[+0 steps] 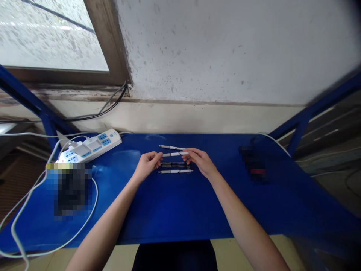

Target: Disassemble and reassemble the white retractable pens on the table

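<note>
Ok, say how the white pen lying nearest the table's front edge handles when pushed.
The white pen looks slim and round, so it would probably roll on the smooth blue tabletop. Its straight, narrow barrel suggests it is stiff and fairly light.

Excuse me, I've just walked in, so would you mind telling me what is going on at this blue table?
A person is holding a slim white pen level between both hands, the left hand at one end and the right hand at the other, above a blue table. Three more pens lie side by side beneath and around it: a slim silver pen, a dark pen and a white-and-silver pen. A white power strip sits off to the left.
</note>
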`<action>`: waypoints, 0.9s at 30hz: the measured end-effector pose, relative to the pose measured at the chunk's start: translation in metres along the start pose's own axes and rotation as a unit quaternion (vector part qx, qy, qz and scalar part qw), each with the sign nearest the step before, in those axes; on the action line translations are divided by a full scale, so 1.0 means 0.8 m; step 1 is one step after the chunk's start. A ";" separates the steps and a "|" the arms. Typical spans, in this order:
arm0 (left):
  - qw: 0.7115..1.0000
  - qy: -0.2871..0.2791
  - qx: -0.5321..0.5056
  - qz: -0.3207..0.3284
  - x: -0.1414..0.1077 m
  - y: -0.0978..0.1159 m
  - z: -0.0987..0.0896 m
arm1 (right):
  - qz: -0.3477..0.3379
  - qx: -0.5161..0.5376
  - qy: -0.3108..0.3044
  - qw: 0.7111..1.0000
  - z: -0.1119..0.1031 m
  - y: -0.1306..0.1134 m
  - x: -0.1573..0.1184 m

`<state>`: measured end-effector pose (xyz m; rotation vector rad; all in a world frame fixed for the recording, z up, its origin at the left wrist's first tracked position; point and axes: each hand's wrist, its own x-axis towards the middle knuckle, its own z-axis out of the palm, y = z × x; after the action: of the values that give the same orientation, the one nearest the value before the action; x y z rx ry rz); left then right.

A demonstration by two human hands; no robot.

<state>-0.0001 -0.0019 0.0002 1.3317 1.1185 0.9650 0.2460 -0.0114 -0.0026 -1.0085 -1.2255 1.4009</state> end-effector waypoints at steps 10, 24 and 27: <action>1.000 -0.024 -0.010 -0.003 0.001 0.001 0.001 | -0.004 -0.001 0.004 1.000 -0.002 0.001 0.001; 0.999 -0.038 -0.016 0.035 0.000 0.000 0.001 | -0.005 -0.008 0.000 1.000 -0.002 0.002 0.001; 0.999 -0.044 -0.009 0.020 0.001 0.000 0.001 | -0.005 -0.011 -0.005 1.000 -0.001 0.002 0.001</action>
<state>0.0007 -0.0016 -0.0001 1.3725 1.0182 0.9350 0.2463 -0.0109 -0.0044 -1.0111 -1.2540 1.3891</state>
